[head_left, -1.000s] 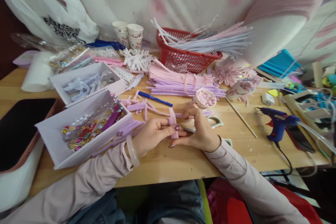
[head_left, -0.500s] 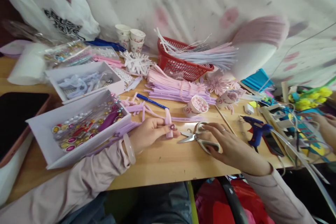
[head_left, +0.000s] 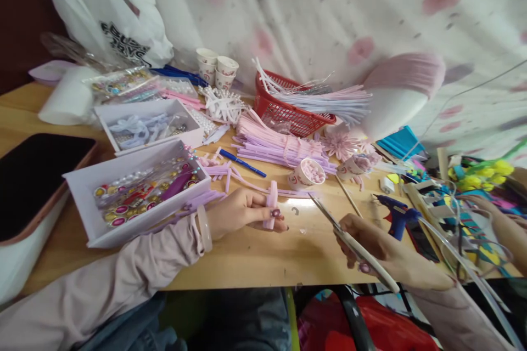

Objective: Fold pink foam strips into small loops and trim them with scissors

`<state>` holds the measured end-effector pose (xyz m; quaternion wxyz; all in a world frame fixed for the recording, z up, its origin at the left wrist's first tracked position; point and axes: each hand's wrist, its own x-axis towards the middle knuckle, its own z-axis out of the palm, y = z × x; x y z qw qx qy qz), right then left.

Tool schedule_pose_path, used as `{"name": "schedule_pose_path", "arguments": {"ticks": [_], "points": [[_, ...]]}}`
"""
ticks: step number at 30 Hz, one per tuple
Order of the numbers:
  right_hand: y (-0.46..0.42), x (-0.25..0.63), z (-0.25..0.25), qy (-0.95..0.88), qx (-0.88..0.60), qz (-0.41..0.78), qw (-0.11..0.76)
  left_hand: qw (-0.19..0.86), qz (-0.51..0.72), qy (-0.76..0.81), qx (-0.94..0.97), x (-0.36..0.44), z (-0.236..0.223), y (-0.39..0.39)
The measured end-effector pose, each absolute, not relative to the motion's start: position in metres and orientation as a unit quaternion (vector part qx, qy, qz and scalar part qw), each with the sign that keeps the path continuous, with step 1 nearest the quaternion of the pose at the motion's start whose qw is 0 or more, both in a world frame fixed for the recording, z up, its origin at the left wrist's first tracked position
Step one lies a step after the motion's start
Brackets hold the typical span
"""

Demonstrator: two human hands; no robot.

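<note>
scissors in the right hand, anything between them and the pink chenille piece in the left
Nothing visible blocks the gap between the scissors in the right hand and the upper end of the pink chenille piece. Lower down, the fingers of the left hand stick out past the piece, toward the scissors.

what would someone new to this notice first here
Probably the red basket at the back of the wooden table, with pale chenille stems spilling over its right side. Up front, the right hand holds scissors and the left hand pinches a pink chenille piece. Just beyond the right hand is a dark blue glue gun.
</note>
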<state>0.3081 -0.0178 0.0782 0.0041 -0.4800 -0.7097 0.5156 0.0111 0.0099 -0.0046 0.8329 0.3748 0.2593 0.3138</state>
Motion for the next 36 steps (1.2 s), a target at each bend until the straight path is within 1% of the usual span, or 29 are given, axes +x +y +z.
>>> {"name": "schedule_pose_path", "arguments": {"ticks": [3, 7, 10, 17, 26, 36], "points": [[-0.01, 0.288, 0.076, -0.728, -0.422, 0.54, 0.013, 0.837, 0.283, 0.248, 0.397, 0.009, -0.001, 0.009], [0.007, 0.258, 0.076, -0.776, -0.364, 0.515, -0.039, 0.838, 0.244, 0.237, 0.426, 0.007, 0.001, 0.009], [0.016, 0.244, 0.074, -0.788, -0.344, 0.507, -0.062, 0.85, 0.214, 0.227, 0.425, 0.007, 0.0, 0.01], [0.025, 0.239, 0.064, -0.778, -0.333, 0.527, -0.08, 0.865, 0.179, 0.226, 0.411, 0.008, 0.001, 0.01], [0.028, 0.24, 0.058, -0.741, -0.329, 0.581, -0.068, 0.872, 0.182, 0.222, 0.397, 0.008, -0.002, 0.011], [0.022, 0.24, 0.059, -0.713, -0.331, 0.615, -0.064, 0.868, 0.181, 0.224, 0.404, 0.008, 0.0, 0.01]]}}
